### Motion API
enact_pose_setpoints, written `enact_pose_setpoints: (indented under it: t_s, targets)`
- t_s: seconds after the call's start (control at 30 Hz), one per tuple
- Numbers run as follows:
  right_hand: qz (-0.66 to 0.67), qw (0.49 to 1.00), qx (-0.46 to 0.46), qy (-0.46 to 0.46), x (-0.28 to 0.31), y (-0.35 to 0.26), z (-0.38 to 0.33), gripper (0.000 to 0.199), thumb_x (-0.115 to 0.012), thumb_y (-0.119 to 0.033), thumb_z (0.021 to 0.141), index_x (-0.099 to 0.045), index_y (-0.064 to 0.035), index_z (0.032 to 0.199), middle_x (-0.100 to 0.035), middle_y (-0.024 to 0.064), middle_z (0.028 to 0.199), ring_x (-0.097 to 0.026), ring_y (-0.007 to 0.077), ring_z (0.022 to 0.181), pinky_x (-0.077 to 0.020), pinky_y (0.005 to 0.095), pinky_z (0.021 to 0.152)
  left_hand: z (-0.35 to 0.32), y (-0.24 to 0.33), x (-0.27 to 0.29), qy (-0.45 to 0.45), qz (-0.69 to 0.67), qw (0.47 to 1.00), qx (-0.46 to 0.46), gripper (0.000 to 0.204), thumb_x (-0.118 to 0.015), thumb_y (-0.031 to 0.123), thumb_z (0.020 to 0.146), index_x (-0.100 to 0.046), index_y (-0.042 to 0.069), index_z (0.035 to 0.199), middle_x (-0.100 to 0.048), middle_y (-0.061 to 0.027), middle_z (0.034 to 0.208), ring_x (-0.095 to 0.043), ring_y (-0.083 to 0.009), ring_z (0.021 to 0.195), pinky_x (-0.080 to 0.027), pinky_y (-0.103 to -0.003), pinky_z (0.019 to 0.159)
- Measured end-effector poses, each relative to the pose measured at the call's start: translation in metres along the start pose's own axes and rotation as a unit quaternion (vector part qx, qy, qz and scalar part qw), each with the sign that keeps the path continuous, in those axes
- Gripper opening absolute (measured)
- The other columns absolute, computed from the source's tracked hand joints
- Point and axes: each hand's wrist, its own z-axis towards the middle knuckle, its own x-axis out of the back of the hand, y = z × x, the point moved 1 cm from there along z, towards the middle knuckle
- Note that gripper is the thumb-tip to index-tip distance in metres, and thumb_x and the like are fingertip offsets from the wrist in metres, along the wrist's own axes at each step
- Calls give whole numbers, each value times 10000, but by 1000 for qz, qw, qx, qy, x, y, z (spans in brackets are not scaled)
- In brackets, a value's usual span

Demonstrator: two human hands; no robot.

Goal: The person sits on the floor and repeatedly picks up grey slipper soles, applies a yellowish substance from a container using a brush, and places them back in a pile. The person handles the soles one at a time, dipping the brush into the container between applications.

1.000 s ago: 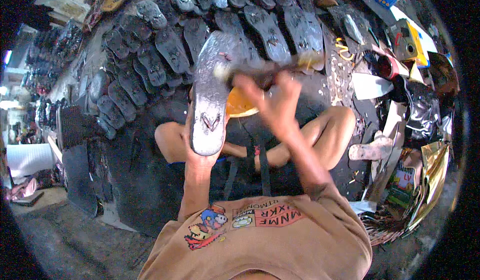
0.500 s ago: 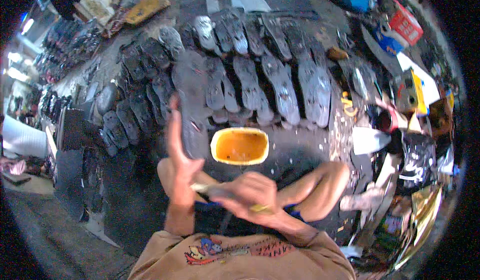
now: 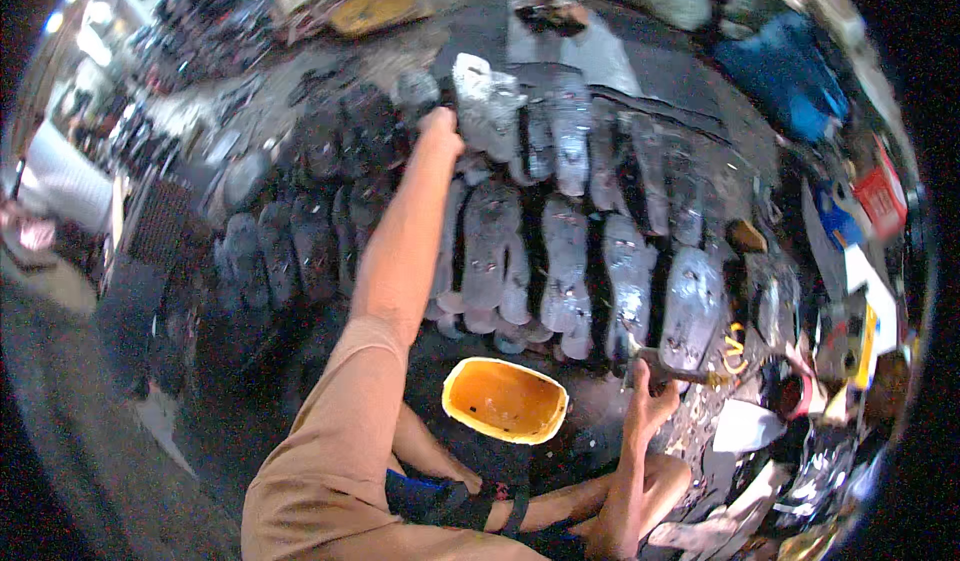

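**Floor-level footwear workshop**

Cramped sandal-making workplace, work done seated on the ground. Rows of dark sandal soles point(image 3: 565, 251) laid out edge to edge across the dark floor point(image 3: 200, 431). Yellow tub point(image 3: 505, 399) just in front of the seated person. Cartons, packets and scraps point(image 3: 850, 291) heaped along the right side.

I can't tell what my left hand point(image 3: 440, 126) grips; blur smears the far soles point(image 3: 520, 121). My right hand point(image 3: 650, 401) hides its tool's handle.
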Motion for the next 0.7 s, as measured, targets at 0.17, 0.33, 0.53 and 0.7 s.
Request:
enact_pose_setpoints:
  t_s: [0.17, 0.33, 0.53, 0.7]
  targets:
    - [-200, 969, -91, 115, 59, 9, 7, 553, -686, -382, 1009, -649, 109, 1262, -707, 216, 1126, -641, 257, 980, -519, 387, 876, -212, 115, -13, 196, -534, 822, 30, 349, -668, 98, 928, -697, 11, 1265, -739, -147, 1215, -727, -250, 1080, -556, -363, 961]
    - [-157, 979, 35, 128, 86, -22, -7, 534, -724, -406, 980, -720, 99, 1154, -724, 219, 1134, -682, 273, 937, -550, 395, 839, -405, -77, 55, 309, -107, 927, 182, 529, -745, 77, 768, -658, 49, 1288, -685, -183, 1260, -647, -368, 1156, -493, -458, 1039]
    - [-241, 932, 136, -233, -44, -133, -95, 223, -798, -152, 904, -752, 11, 1049, -769, 134, 924, -714, 179, 811, -564, 345, 762, -525, -268, 22, 90, 60, 974, 197, 482, -699, 51, 894, -599, -14, 1361, -688, -225, 1266, -652, -412, 1179, -519, -448, 1007]
    - [-279, 908, 217, -224, -41, -93, -111, 210, -796, -175, 893, -756, -17, 1025, -753, 159, 916, -718, 313, 759, -568, 380, 728, -497, -106, 131, 211, -160, 953, 144, 387, -597, 154, 1031, -585, 17, 1393, -609, -139, 1420, -573, -259, 1316, -425, -384, 1120]
